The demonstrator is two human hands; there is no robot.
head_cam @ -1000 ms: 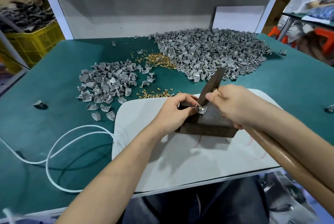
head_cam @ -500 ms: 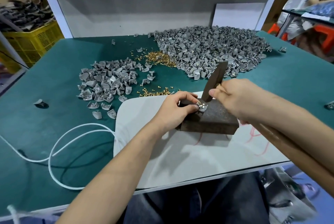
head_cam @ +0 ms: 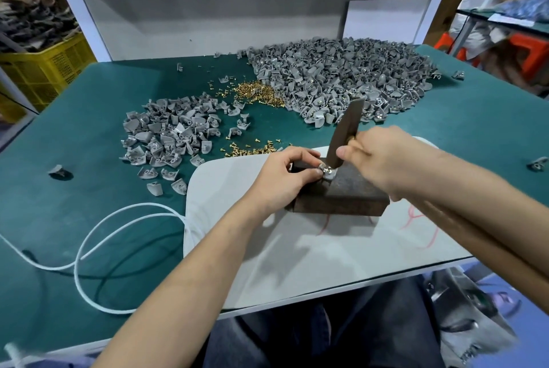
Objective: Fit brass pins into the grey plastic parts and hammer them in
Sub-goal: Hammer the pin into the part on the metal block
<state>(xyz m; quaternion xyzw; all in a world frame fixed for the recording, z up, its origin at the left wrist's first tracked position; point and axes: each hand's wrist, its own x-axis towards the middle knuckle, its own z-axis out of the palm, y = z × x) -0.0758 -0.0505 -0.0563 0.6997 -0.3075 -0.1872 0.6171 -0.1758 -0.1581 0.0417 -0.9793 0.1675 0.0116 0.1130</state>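
A small grey plastic part (head_cam: 328, 173) with a brass pin in it sits on a dark metal block (head_cam: 344, 192). My left hand (head_cam: 285, 177) pinches that part at its left side. My right hand (head_cam: 383, 157) grips a hammer close to its dark head (head_cam: 344, 133), and the lower end of the head touches the part. The wooden handle (head_cam: 487, 246) runs back along my right forearm. A big heap of grey parts (head_cam: 335, 79) lies at the back, a smaller heap (head_cam: 172, 133) to the left. Brass pins lie loose at the back (head_cam: 255, 94) and near the block (head_cam: 249, 148).
The block stands on a white mat (head_cam: 297, 249) on a green table (head_cam: 74, 189). A white cable (head_cam: 98, 237) loops at the left front. Single grey parts lie at the left (head_cam: 59, 170) and right (head_cam: 537, 163) edges. A yellow crate (head_cam: 41, 70) stands beyond the table's left side.
The hammer head has stayed on the part while my right hand shifted slightly. The left hand keeps its pinch on the part. The camera view has drifted a little.
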